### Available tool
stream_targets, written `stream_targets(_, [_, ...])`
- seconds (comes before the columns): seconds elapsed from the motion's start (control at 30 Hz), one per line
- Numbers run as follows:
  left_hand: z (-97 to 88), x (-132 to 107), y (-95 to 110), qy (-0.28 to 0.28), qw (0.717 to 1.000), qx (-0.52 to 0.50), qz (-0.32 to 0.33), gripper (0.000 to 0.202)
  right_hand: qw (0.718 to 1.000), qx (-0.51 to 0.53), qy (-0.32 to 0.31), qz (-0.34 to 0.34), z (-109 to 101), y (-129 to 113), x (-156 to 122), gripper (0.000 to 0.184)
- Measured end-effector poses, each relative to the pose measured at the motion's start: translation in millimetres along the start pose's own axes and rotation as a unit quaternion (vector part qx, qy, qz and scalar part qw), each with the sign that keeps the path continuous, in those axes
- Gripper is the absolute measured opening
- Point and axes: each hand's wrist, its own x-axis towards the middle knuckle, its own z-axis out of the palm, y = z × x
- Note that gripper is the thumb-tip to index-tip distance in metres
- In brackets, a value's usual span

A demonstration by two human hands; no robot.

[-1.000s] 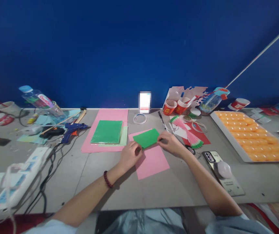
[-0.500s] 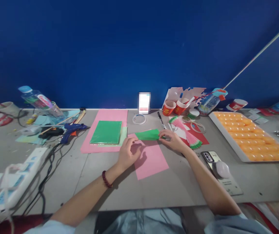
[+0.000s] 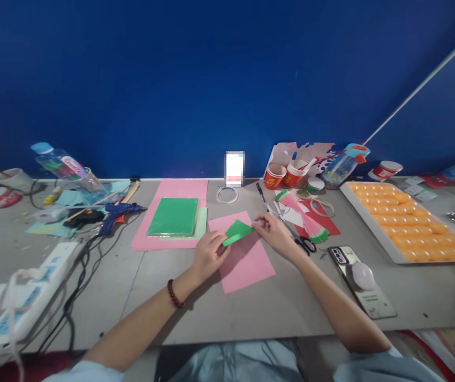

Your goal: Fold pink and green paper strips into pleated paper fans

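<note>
My left hand (image 3: 208, 254) and my right hand (image 3: 272, 233) pinch the two ends of a small green paper (image 3: 237, 232), folded to a narrow piece. It is held just above a pink sheet (image 3: 247, 260) lying on the grey table (image 3: 251, 313). The left hand grips its lower left corner, the right its upper right edge. A dark red bead bracelet (image 3: 175, 294) is on my left wrist. Left of the hands, a stack of green paper (image 3: 174, 216) rests on a larger pink sheet (image 3: 180, 190).
Scissors (image 3: 306, 245), a pen (image 3: 262, 195), fan-shaped paper pieces (image 3: 307, 217) and red cups (image 3: 287, 175) sit right of the hands. A phone (image 3: 344, 255) and a tray of orange balls (image 3: 414, 220) lie further right. A glue gun (image 3: 118, 209), cables and a power strip (image 3: 28, 302) occupy the left.
The green paper lay flat as a wide piece, was lifted and folded over, and is now narrower and back down over the pink sheet. Both hands shifted slightly inward.
</note>
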Motion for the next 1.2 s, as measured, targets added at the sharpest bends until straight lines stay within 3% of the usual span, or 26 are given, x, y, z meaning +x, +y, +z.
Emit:
stream_targets(0.13, [3.6,-4.1,-0.7,-0.001,1.0,0.009,0.028,0.015,0.99,0.091,0.001,0.104,11.1,-6.9,-3.7,0.025])
stream_targets(0.3, [6.5,-6.7,2.6,-0.045,0.996,0.02,0.07,0.017,0.935,0.275,-0.08,0.207,22.8,-9.4,-5.8,0.034])
stream_targets(0.43, [4.8,-6.1,12.4,-0.12,0.985,-0.002,0.124,0.033,0.909,0.355,-0.062,0.21,30.6,-6.6,-7.9,0.041])
stream_targets(0.57, [1.5,-5.2,18.3,-0.18,0.974,-0.05,0.124,0.056,0.908,0.363,-0.063,0.2,34.6,-6.9,-10.8,0.045])
stream_targets(0.7, [-0.5,-4.0,17.9,-0.219,0.964,-0.112,0.101,0.046,0.911,0.352,-0.101,0.187,37.4,-9.0,-13.2,0.041])
stream_targets(0.8, [-0.7,-3.1,16.9,-0.199,0.965,-0.143,0.092,0.039,0.921,0.338,-0.11,0.161,39.1,-10.3,-14.4,0.038])
stream_targets(0.9, [-1.0,-1.2,13.5,-0.066,0.988,-0.132,0.042,0.032,0.925,0.337,-0.112,0.138,39.5,-11.6,-15.3,0.037])
stream_targets(1.0, [-1.1,2.6,4.8,0.063,0.988,-0.126,-0.07,0.037,0.927,0.338,-0.115,0.116,39.1,-12.8,-16.0,0.035])
stream_targets(1.03, [-0.8,4.1,1.1,0.068,0.981,-0.147,-0.105,0.039,0.927,0.339,-0.117,0.112,39.0,-13.1,-16.2,0.035])
stream_targets(1.2, [4.7,8.5,-12.7,-0.027,0.914,-0.327,-0.239,0.031,0.926,0.34,-0.131,0.097,38.5,-13.4,-17.3,0.032])
